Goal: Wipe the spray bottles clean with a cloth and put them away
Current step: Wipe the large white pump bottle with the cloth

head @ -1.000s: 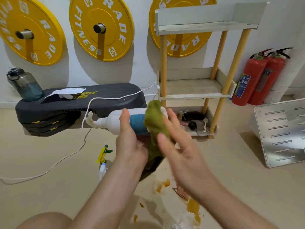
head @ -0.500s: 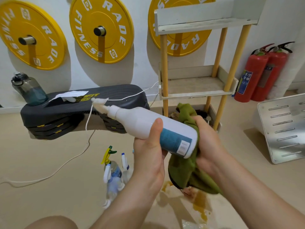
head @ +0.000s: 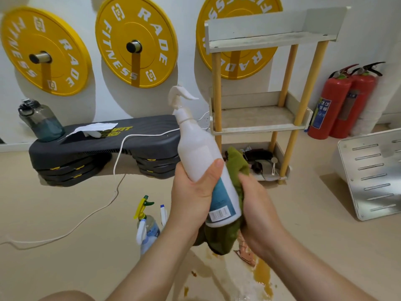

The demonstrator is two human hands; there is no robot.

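Gym floor, yellow weight plates [head: 135,43] on the wall.
Left hand [head: 195,192] grips a white spray bottle [head: 200,148] upright — right hand [head: 258,205] clutches a green cloth [head: 236,164] against it.

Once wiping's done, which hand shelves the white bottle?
Left, likely. The left hand grips the white spray bottle mid-body; the right hand holds the green cloth against its lower half.

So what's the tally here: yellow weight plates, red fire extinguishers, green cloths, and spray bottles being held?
Yellow weight plates: 3
Red fire extinguishers: 2
Green cloth: 1
Held spray bottle: 1
Total: 7
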